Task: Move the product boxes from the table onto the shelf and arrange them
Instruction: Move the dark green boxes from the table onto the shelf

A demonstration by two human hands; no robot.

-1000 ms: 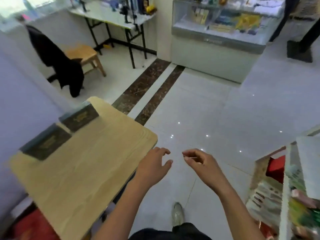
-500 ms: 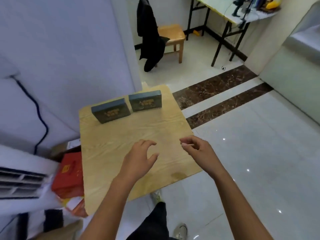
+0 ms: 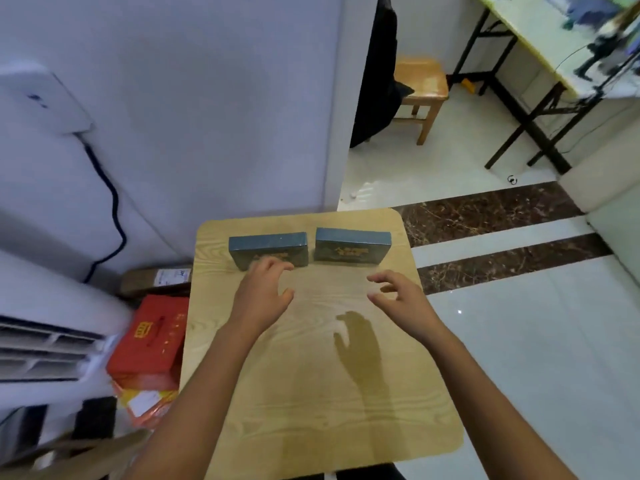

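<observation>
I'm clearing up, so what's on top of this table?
Two grey-blue boxes side by side near its far edge: left box, right box. The left hand covers part of the left box's front; it and the right hand hide some of the table.

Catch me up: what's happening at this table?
A person holds both hands over a wooden table, fingers spread, aimed at two dark boxes standing side by side near its far edge. The left hand has its fingertips at the left box; whether they touch it is unclear. The right hand is short of the right box. Neither box is gripped, and no shelf is in view.
</observation>
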